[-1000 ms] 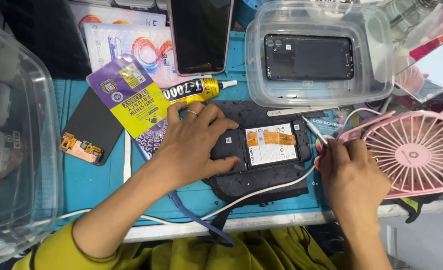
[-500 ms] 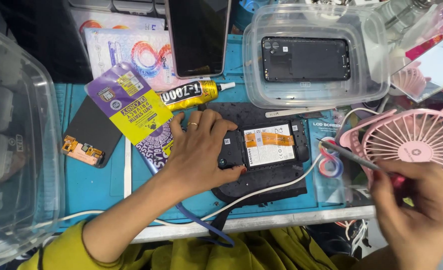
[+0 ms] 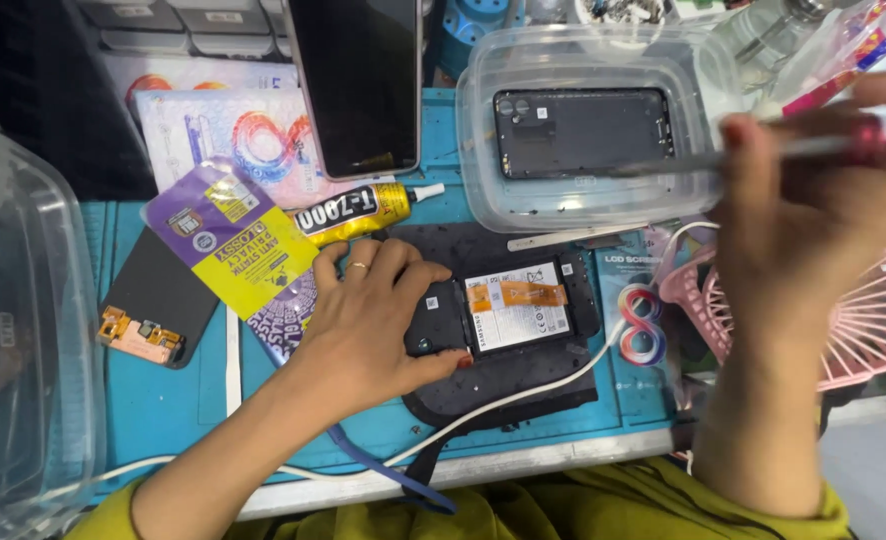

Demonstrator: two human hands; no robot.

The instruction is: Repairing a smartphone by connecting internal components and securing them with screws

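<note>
Left hand (image 3: 368, 320) flat, grip loose, steadying opened black phone (image 3: 503, 312), right hand (image 3: 813, 215) pinching thin metal tool (image 3: 763, 152)

We see right hand (image 3: 813, 210) motion-blurred, its thin tool (image 3: 763, 155) smeared so tip unreadable, left hand (image 3: 373, 320) covering left end of the opened phone (image 3: 508, 315), pink fan (image 3: 863, 320) cut by right edge, clear bin (image 3: 13, 330) cropped at left.
</note>
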